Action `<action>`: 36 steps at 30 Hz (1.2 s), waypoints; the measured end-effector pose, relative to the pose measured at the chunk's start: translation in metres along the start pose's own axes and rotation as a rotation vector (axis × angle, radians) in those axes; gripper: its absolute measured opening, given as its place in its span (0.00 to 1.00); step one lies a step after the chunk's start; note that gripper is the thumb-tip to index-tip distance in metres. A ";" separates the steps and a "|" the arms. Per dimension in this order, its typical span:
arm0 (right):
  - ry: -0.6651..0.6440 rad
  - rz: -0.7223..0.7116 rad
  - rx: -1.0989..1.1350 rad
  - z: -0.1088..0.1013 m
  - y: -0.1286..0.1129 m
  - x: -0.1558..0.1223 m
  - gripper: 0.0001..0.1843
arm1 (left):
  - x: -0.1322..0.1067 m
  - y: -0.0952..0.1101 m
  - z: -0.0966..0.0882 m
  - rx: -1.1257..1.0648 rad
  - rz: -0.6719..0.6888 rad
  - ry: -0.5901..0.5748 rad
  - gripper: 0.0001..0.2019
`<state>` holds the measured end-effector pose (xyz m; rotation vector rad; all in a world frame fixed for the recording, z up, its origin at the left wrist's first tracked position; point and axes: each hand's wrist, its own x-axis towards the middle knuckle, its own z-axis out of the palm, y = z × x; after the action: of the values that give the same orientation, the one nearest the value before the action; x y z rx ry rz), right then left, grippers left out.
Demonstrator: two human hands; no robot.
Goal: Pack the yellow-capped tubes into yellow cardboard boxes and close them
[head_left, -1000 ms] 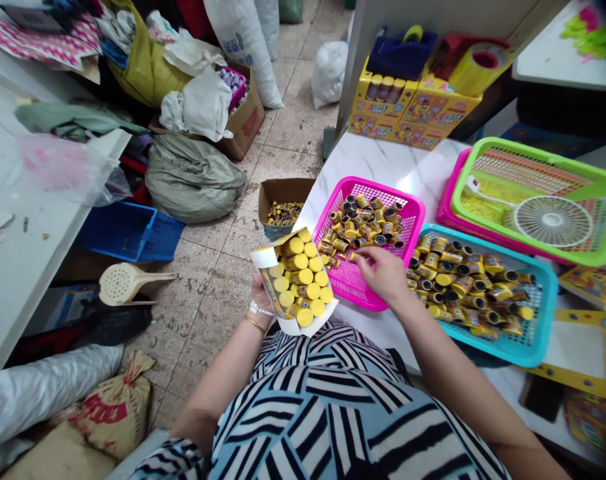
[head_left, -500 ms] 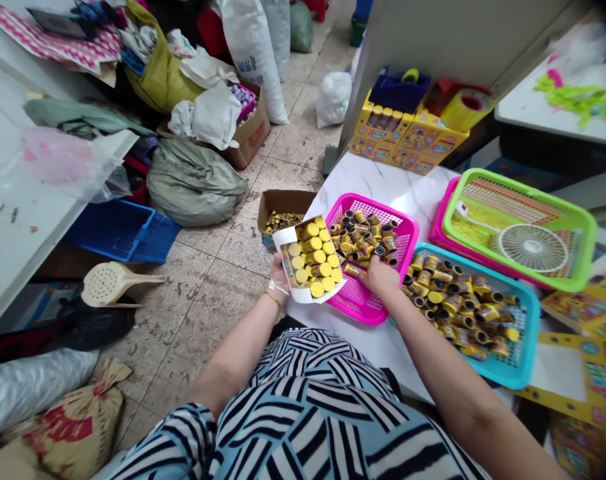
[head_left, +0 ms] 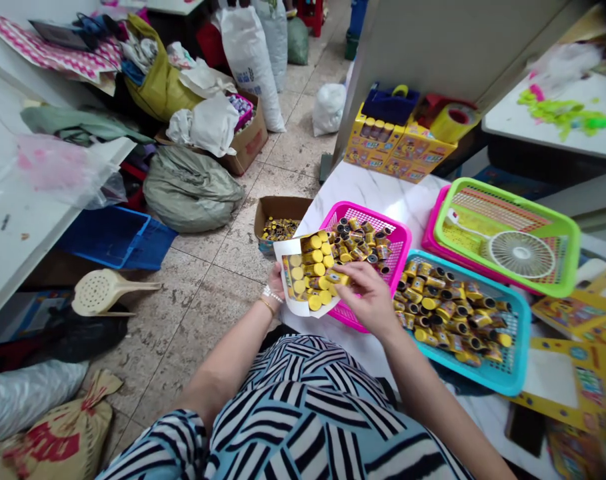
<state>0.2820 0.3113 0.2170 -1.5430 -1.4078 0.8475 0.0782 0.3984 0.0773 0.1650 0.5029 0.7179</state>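
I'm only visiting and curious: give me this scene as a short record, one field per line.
Left hand: holds a box packed with yellow-ended cylinders
Right hand: grips a single cylinder at the box's edge
Pink basket: loose cylinders, several showing dark ends
Blue basket: more loose cylinders
Green basket: a white fan-like item
Back of table: yellow cartons with a blue tape dispenser on top
Floor: cardboard carton of small yellow-and-dark pieces

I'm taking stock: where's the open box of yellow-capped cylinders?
Centre of the head view: the open box is in the left hand, left of the right hand, partly covering the loaded pink basket.
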 end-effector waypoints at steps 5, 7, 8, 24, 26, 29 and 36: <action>-0.202 -0.273 -0.244 0.032 -0.016 0.005 0.20 | 0.001 0.001 -0.002 0.032 0.012 -0.016 0.36; -0.204 -0.270 -0.183 0.028 -0.008 0.003 0.18 | -0.001 0.000 -0.003 0.025 0.002 -0.022 0.37; -0.142 -0.228 -0.160 0.022 -0.001 0.002 0.17 | -0.001 0.000 -0.003 0.014 -0.005 -0.026 0.38; -0.303 0.272 -0.897 0.011 0.090 0.013 0.16 | 0.001 -0.003 -0.012 -0.022 -0.049 -0.100 0.39; 0.020 0.158 -0.714 -0.002 0.070 0.015 0.18 | 0.001 -0.002 -0.013 -0.020 -0.052 -0.107 0.39; 0.224 0.009 -0.364 -0.004 0.032 0.013 0.19 | 0.001 -0.002 -0.016 -0.025 -0.042 -0.111 0.37; 0.032 -0.307 -0.293 0.039 -0.007 0.010 0.18 | 0.002 0.000 -0.018 0.007 -0.064 -0.173 0.33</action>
<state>0.2453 0.3266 0.2082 -1.4898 -1.7484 0.4436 0.0708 0.3991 0.0606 0.2148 0.3445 0.6335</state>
